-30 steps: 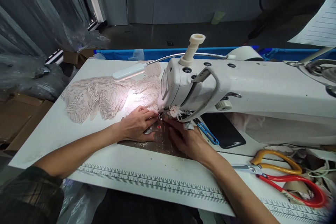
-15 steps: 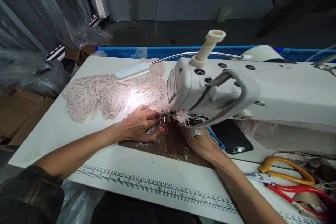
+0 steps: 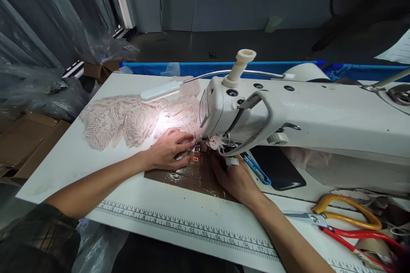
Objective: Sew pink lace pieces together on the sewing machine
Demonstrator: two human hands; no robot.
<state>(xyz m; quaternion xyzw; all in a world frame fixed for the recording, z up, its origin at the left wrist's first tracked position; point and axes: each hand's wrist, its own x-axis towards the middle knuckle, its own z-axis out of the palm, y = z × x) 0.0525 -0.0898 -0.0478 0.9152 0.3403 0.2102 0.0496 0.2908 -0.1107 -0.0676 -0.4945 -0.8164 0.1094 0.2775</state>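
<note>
My left hand (image 3: 171,149) lies over the edge of a pale pink lace fabric (image 3: 128,115), fingers stretched toward the presser foot (image 3: 196,146), thumb apart from them. The lace spreads behind this hand on the white table, brightly lit in one spot. My right hand (image 3: 235,179) is just right of the needle area, low under the head of a white sewing machine (image 3: 213,106). Its fingertips are partly hidden in shadow and behind the machine, so what they touch does not show. A brown sheet (image 3: 192,183) lies under both hands.
Right of my right hand lie blue thread snips (image 3: 258,170) and a black phone (image 3: 278,170). Orange-handled scissors (image 3: 349,213) and a red-handled tool (image 3: 361,234) are at lower right. A lamp (image 3: 162,91) hangs over the lace. A printed ruler (image 3: 192,230) runs along the front edge.
The view has shifted slightly, so the machine appears further left. My right hand has drawn in a little under the machine head. My left hand lies flatter, with little change in place.
</note>
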